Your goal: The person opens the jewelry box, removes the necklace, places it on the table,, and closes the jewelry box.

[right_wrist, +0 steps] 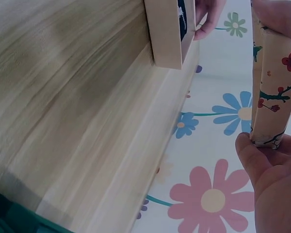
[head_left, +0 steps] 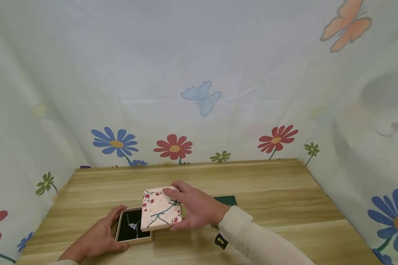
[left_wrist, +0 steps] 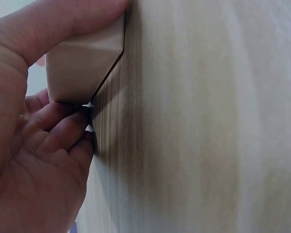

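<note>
A square jewelry box base (head_left: 136,240) sits on the table, its dark insert carrying a silver necklace (head_left: 133,225). My left hand (head_left: 101,233) grips that base at its left side, thumb at the near edge and fingers at the far side; the left wrist view shows the thumb against the box's plain wall (left_wrist: 82,68). Above the base's right part, my right hand (head_left: 199,206) holds the lid (head_left: 160,211), cream with red blossoms and green branches. The lid covers part of the insert in the head view. Seen from the right wrist, the lid is raised off the table.
A dark green flat item (head_left: 227,200) lies on the wood-grain table (head_left: 268,191), partly hidden behind my right wrist. A black tag (head_left: 220,241) with a yellow mark is by the right sleeve. Flower-printed cloth (head_left: 219,129) surrounds the table's back and sides.
</note>
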`<control>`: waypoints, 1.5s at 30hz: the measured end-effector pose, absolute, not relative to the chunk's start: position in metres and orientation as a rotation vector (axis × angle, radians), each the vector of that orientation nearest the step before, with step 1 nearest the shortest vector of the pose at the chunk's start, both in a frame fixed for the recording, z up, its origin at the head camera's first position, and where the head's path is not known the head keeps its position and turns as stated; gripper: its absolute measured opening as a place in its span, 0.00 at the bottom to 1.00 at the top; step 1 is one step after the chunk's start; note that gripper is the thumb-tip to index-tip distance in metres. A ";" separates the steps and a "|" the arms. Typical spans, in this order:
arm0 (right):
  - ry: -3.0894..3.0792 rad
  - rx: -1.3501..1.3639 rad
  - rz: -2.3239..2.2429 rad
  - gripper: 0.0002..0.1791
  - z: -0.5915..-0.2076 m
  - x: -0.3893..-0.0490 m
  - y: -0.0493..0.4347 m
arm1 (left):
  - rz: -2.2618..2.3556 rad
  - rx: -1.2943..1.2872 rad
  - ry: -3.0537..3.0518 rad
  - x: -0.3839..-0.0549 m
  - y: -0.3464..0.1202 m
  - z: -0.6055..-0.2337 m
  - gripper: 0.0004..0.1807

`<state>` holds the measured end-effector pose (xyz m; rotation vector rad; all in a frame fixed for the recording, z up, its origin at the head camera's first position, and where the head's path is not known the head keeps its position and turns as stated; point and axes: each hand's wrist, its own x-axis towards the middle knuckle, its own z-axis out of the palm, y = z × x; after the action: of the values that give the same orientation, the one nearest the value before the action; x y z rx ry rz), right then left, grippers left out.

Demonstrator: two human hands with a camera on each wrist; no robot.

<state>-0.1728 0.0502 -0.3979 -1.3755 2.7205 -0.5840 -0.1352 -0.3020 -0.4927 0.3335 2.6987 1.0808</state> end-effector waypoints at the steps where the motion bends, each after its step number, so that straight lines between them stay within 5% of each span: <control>1: 2.721 -1.375 -0.583 0.57 -0.399 -0.173 0.049 | 1.079 0.333 2.703 -0.135 -0.302 -0.492 0.68; 45: 2.662 -1.298 -0.595 0.57 -0.431 -0.175 0.012 | 1.103 0.371 2.732 -0.133 -0.303 -0.493 0.69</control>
<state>-0.1753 0.0125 -0.4311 -1.2983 2.6616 -0.5951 -0.1332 -0.3031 -0.4933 0.3707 2.7324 1.1025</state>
